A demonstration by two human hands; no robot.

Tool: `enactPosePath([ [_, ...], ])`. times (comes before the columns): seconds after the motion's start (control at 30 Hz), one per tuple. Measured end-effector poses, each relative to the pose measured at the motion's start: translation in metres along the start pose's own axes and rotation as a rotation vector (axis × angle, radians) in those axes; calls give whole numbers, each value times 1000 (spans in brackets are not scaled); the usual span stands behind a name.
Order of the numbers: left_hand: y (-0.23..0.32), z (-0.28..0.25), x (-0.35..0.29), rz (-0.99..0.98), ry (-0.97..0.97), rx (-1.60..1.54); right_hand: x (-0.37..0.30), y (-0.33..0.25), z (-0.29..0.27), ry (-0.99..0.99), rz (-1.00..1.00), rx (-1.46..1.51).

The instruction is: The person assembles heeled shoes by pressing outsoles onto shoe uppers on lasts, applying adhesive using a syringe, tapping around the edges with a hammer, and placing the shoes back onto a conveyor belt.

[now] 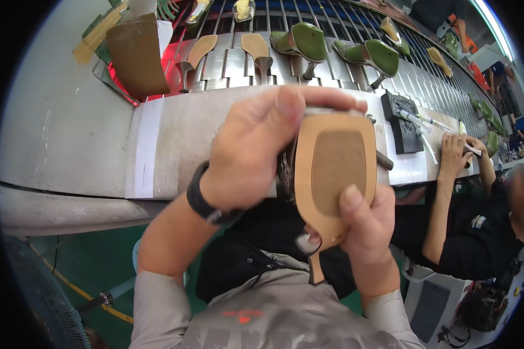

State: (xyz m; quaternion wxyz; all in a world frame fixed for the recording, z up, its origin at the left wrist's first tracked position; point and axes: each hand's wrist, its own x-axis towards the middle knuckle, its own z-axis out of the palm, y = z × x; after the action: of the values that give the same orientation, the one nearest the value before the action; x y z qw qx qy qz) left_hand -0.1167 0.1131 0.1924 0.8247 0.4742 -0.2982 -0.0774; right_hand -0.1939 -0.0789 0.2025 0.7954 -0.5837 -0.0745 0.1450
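Note:
In front of me a high-heeled shoe (336, 168) is held with its tan sole facing up. A brown panel is set into the forepart, and the slim heel points down toward my lap. My right hand (370, 230) is closed round the narrow waist, thumb pressed on the sole. Curved round the left side and toe is my left hand (253, 142), closed against the shoe with its fingers along the toe edge. The hand is slightly blurred. Most of the upper is hidden behind the sole; a dark, shiny strip shows beside my left palm.
Along the far conveyor (215, 75) stand tan heeled soles (255, 46) and green heeled shoes (308, 43). A black block (402, 122) with white brush-like tools lies on the bench's right. A co-worker's hands (455, 148) work beyond it. A brown board (137, 55) stands at far left.

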Motion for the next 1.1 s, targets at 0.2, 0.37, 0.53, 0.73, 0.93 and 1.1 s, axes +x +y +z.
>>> enactPosePath([
  [0.2, -14, -7, 24, 74, 72, -68, 27, -10, -17, 82, 24, 47],
  [0.37, -17, -17, 27, 121, -40, 132, 31, -4, -26, 61, -24, -8],
  [0.53, -12, -12, 20, 84, -70, 154, 30, -6, -21, 107, -44, 64],
  [0.73, 6, -6, 6, 61, -55, 234, 17, -5, -12, 115, -39, -89],
  [0.93, 18, 10, -43, 107, 20, 430, -20, 13, 0, -53, -213, -337],
  [1.1, 29, 16, -65, 182, 100, 458, -23, 27, 11, -87, -417, -474],
])
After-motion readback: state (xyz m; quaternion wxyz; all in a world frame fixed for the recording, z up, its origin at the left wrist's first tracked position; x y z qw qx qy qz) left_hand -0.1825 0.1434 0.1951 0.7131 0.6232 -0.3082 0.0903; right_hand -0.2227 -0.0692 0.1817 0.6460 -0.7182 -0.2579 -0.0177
